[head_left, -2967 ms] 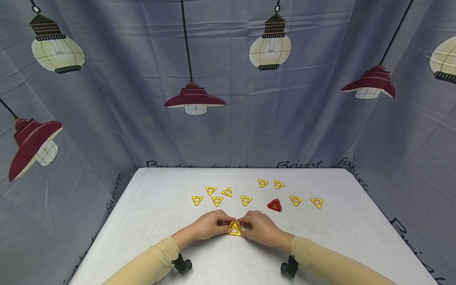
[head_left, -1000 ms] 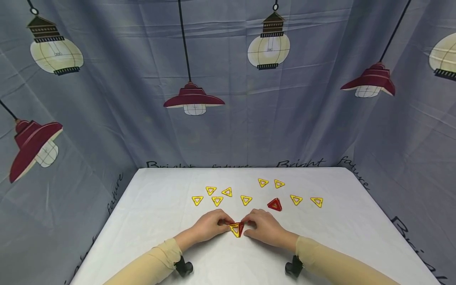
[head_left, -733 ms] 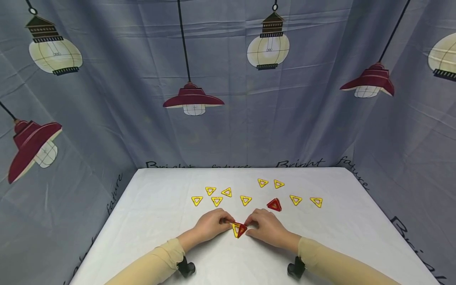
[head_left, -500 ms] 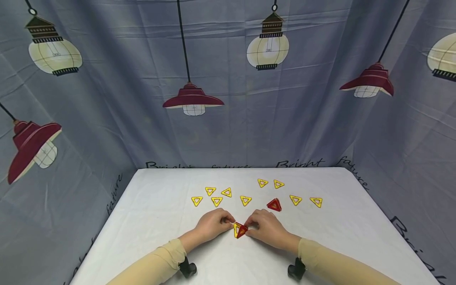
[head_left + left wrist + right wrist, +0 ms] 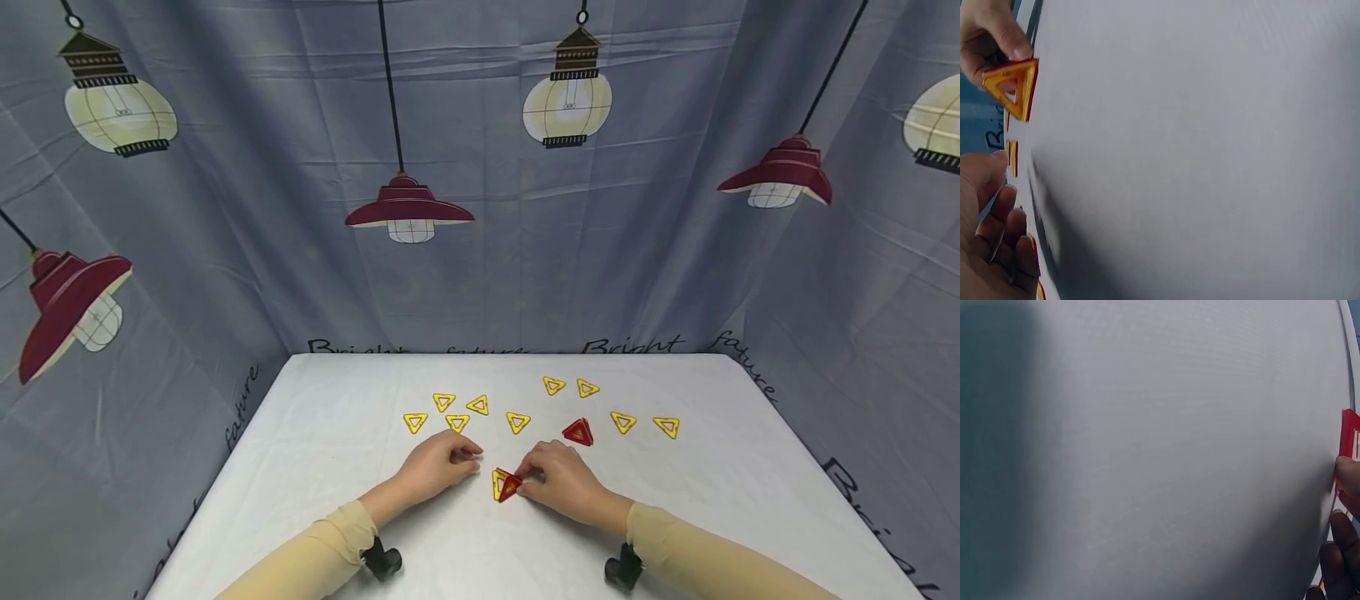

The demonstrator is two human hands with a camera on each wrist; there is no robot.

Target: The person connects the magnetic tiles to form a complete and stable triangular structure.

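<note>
In the head view, my right hand (image 5: 566,483) pinches a small solid built of triangular magnetic tiles (image 5: 498,485), one face yellow and one red, between thumb and fingers. The left wrist view shows its yellow frame face (image 5: 1009,78) with red edges, a thumb on top. Only a red edge (image 5: 1347,434) of it appears in the right wrist view. My left hand (image 5: 435,468) hovers to the left, apart from the piece, its fingers loosely bent around nothing. A red triangular piece (image 5: 578,432) lies beyond the right hand.
Several yellow triangular tiles lie flat across the white table (image 5: 360,475), among them one tile (image 5: 457,423) just behind the left hand and another (image 5: 666,427) far to the right. A grey curtain (image 5: 480,292) printed with lamps surrounds the table.
Both hands held the piece earlier, and it was turned so a red face came to show on the right. My left hand has since let go and moved left; the right keeps its hold.
</note>
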